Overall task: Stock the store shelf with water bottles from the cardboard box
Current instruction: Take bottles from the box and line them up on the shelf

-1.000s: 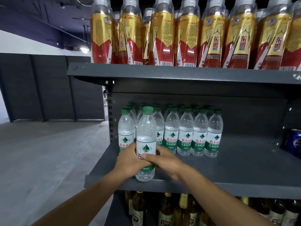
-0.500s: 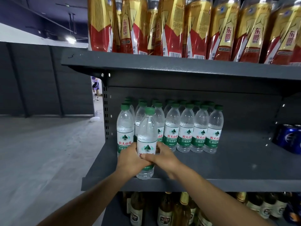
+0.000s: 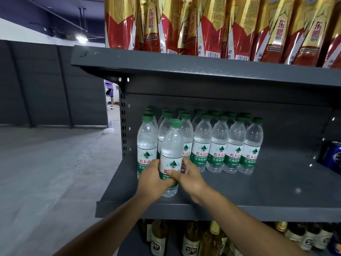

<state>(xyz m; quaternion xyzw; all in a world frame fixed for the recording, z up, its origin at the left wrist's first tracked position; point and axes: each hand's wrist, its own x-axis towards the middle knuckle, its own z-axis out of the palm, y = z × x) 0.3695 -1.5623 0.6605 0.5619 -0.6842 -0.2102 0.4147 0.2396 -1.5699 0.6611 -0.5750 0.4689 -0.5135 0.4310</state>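
Step in hand, we judge: seating one water bottle (image 3: 171, 159) on the middle shelf (image 3: 258, 196), front-left corner, just ahead of the stocked rows. Cardboard box not in view, so we can't say how many are left.

L to R:
- Left hand (image 3: 153, 179): grip wrapped round the bottle's lower label from its left side, fingers curled behind, forearm coming up from lower left.
- Held bottle: upright, green cap on, base at or just on the shelf deck; contact not clear. Just behind-left of the grip stands the front-row end bottle (image 3: 146, 146), touching or nearly so.
- Right hand (image 3: 190, 177): grip closed on the same bottle from its right, thumb across the label front, fingers round the back; forearm enters from lower right.
- Right of the grip: front row of water bottles (image 3: 227, 146), more rows behind, caps only showing. Further right, a blue can (image 3: 332, 156) at the frame edge.

Above the grip: red-gold bottles (image 3: 208, 26) on the top shelf. Below: brown glass bottles (image 3: 190, 241).

Next move, we reckon: push the bottle back flush w/ the front row, set it square, label forward, then let go w/o knocking neighbours.
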